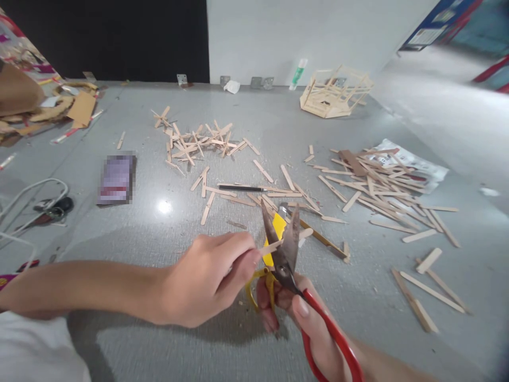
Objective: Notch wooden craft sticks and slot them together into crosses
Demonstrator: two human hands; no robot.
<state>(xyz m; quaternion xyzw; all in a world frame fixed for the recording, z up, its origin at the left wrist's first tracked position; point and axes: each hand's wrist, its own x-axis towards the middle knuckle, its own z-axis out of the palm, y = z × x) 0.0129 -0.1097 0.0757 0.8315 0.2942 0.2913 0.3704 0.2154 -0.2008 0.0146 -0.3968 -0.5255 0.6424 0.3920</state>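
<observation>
My left hand (214, 276) pinches a small wooden stick (271, 248), whose free end lies between the parted blades of a pair of scissors. The red-handled scissors (333, 333) are in my right hand (314, 323), thumb through one loop, blades pointing away from me. Beside my right fingers are a yellow loop handle (251, 291) and a yellow-bodied cutter (279, 225); how they are held is partly hidden. Just beyond the blades lie loose sticks (287, 178), a black pen-like tool (240, 188) and a thin yellowish strip (318, 233).
A heap of sticks (382, 185) lies at right on a white packet (431, 168). Assembled stick pieces (199, 142) sit further back. A hexagonal stick frame (334, 95) and a glue tube (298, 74) stand near the wall. At left are a blurred phone-like object (117, 179) and cables (35, 185).
</observation>
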